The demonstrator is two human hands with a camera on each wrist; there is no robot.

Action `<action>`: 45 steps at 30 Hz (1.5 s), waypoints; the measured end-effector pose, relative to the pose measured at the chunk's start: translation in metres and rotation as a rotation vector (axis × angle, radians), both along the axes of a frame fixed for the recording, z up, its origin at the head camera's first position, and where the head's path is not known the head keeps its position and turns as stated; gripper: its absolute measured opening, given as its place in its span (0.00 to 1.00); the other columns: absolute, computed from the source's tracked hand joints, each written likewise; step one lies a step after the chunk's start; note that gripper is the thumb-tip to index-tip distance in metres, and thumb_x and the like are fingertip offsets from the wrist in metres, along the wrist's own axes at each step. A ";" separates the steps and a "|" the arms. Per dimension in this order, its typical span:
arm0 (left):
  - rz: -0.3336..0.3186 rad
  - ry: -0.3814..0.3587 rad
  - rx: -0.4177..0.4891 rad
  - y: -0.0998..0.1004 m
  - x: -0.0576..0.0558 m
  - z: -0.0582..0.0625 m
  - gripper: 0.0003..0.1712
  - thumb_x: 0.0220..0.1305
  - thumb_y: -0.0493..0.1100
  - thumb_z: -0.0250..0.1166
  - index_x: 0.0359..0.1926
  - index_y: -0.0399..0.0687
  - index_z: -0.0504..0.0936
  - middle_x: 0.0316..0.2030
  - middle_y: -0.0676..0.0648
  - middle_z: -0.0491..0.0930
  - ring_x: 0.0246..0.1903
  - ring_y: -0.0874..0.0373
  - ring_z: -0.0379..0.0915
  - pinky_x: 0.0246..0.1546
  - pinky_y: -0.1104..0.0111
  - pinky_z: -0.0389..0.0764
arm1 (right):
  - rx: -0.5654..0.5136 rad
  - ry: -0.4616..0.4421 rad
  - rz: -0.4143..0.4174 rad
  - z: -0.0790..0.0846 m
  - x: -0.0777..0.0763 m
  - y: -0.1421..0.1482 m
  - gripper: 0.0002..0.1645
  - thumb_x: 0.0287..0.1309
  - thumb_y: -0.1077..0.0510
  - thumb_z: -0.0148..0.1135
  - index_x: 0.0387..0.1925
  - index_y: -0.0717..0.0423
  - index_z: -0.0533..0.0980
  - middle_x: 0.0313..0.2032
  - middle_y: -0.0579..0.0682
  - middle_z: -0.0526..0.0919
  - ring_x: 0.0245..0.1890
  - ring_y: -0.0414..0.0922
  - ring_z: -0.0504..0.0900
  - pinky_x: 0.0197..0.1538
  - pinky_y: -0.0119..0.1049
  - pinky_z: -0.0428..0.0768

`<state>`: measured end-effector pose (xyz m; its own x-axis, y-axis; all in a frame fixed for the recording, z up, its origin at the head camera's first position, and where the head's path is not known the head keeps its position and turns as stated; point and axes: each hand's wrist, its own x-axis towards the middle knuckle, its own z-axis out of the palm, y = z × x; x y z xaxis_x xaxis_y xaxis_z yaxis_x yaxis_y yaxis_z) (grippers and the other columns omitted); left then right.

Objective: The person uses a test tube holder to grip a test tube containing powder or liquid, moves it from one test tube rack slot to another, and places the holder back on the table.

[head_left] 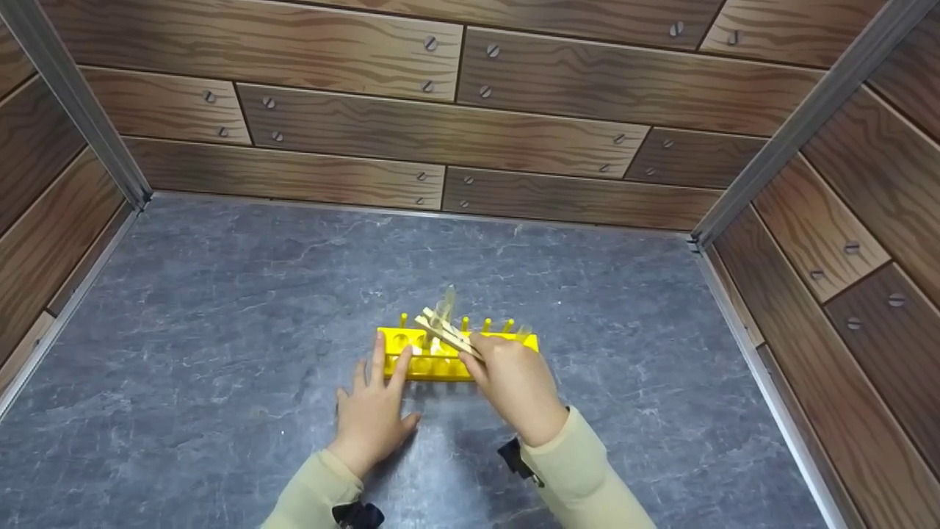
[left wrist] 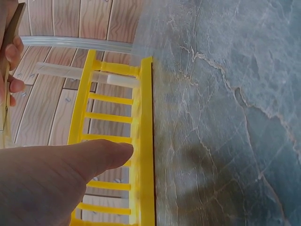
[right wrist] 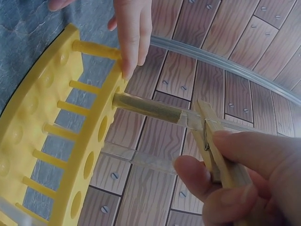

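Observation:
A yellow test tube rack (head_left: pixel 463 371) stands upright in the head view. My left hand (head_left: pixel 373 419) touches its left end with fingers fairly straight, and a fingertip (right wrist: pixel 128 70) rests on the top edge in the right wrist view. My right hand (head_left: pixel 518 382) grips a wooden test tube holder (head_left: pixel 449 336), pinched between thumb and fingers. The holder's jaws are around a clear test tube (right wrist: pixel 188 118) near its upper part. Olive-brown content (right wrist: pixel 150 109) shows in the tube's lower part, at a hole of the rack. The tube's bottom is hidden.
Another clear tube (left wrist: pixel 122 81) stands at the rack's right end. Yellow pegs (head_left: pixel 487 324) line the rack's back. The floor is a grey marbled surface (head_left: pixel 220 308), with wood-patterned walls (head_left: pixel 352 117) at the back and sides.

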<state>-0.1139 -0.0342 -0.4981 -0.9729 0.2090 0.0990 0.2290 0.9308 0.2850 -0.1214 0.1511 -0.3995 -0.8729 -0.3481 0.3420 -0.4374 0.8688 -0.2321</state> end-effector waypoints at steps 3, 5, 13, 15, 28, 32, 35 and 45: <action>0.003 0.000 0.007 0.000 0.000 0.000 0.57 0.46 0.61 0.71 0.72 0.54 0.51 0.71 0.34 0.38 0.58 0.28 0.59 0.43 0.32 0.67 | -0.007 -0.003 0.003 0.001 0.000 0.000 0.09 0.58 0.53 0.62 0.31 0.56 0.80 0.20 0.46 0.78 0.14 0.37 0.68 0.18 0.28 0.70; 0.004 -0.001 0.010 0.000 0.000 0.000 0.57 0.46 0.61 0.71 0.72 0.54 0.51 0.71 0.34 0.38 0.57 0.28 0.59 0.43 0.32 0.67 | -0.012 -0.004 0.007 0.002 0.000 0.000 0.09 0.58 0.54 0.62 0.30 0.56 0.79 0.19 0.45 0.77 0.14 0.36 0.67 0.18 0.28 0.69; 0.000 0.004 0.019 0.000 0.000 0.000 0.57 0.46 0.60 0.71 0.72 0.54 0.51 0.71 0.34 0.38 0.57 0.27 0.59 0.43 0.32 0.67 | -0.018 -0.003 0.008 0.003 0.001 0.001 0.09 0.58 0.54 0.62 0.28 0.55 0.78 0.18 0.45 0.76 0.13 0.36 0.65 0.17 0.27 0.68; -0.002 0.003 0.020 0.000 0.000 0.000 0.57 0.46 0.60 0.71 0.72 0.54 0.51 0.71 0.34 0.38 0.57 0.27 0.59 0.43 0.32 0.67 | -0.028 -0.003 0.010 0.003 0.001 0.002 0.09 0.58 0.54 0.62 0.28 0.56 0.78 0.18 0.45 0.76 0.13 0.36 0.65 0.16 0.26 0.67; -0.003 -0.008 0.011 0.000 0.001 0.000 0.56 0.48 0.60 0.70 0.73 0.54 0.50 0.71 0.35 0.36 0.57 0.28 0.60 0.42 0.32 0.68 | -0.049 -0.003 0.017 0.005 0.004 0.004 0.08 0.59 0.56 0.61 0.28 0.56 0.78 0.21 0.45 0.77 0.13 0.35 0.64 0.17 0.26 0.67; 0.003 -0.014 0.021 0.001 0.000 0.001 0.56 0.48 0.60 0.70 0.73 0.54 0.50 0.71 0.35 0.36 0.57 0.28 0.59 0.43 0.31 0.67 | -0.050 -0.002 0.013 0.005 0.003 0.004 0.08 0.59 0.55 0.61 0.30 0.57 0.79 0.22 0.46 0.79 0.14 0.36 0.65 0.17 0.26 0.67; 0.008 -0.031 0.020 0.000 0.000 0.001 0.56 0.48 0.60 0.70 0.73 0.55 0.49 0.71 0.35 0.35 0.58 0.28 0.58 0.44 0.31 0.65 | -0.067 -0.012 0.011 0.005 0.003 0.005 0.08 0.59 0.56 0.61 0.32 0.57 0.80 0.22 0.46 0.79 0.14 0.36 0.65 0.18 0.26 0.67; 0.004 -0.035 0.019 0.000 0.001 0.002 0.56 0.49 0.60 0.69 0.73 0.55 0.48 0.71 0.34 0.36 0.57 0.27 0.58 0.44 0.31 0.65 | -0.072 -0.015 -0.006 0.007 0.004 0.008 0.08 0.59 0.55 0.61 0.31 0.56 0.79 0.18 0.43 0.74 0.14 0.36 0.62 0.17 0.27 0.66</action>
